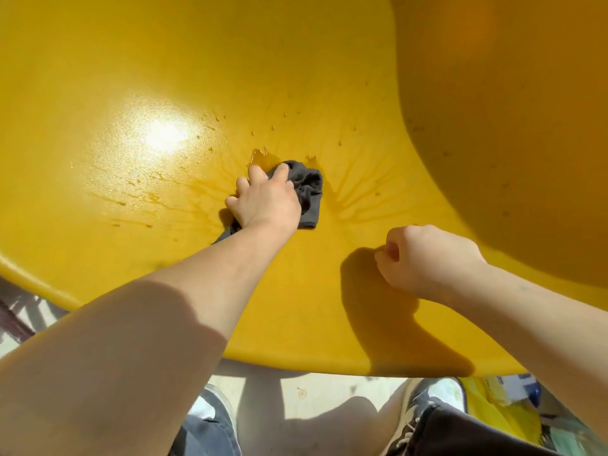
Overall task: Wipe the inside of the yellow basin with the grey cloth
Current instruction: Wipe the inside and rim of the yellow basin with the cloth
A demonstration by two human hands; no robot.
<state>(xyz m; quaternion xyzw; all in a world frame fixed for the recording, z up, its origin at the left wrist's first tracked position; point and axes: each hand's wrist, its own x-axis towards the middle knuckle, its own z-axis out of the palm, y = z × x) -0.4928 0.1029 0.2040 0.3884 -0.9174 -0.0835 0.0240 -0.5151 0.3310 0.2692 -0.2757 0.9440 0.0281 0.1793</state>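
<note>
A person's left hand (265,200) presses a crumpled grey cloth (307,192) against the wet inner floor of a large yellow basin (131,77), fingers spread over the fabric. The right hand (424,260), curled into an empty fist, rests nearer the basin's front rim. Bare yellow surface lies wide on every side of the cloth; the wall curves up at right. Water streaks radiate around the dark, bunched cloth.
</note>
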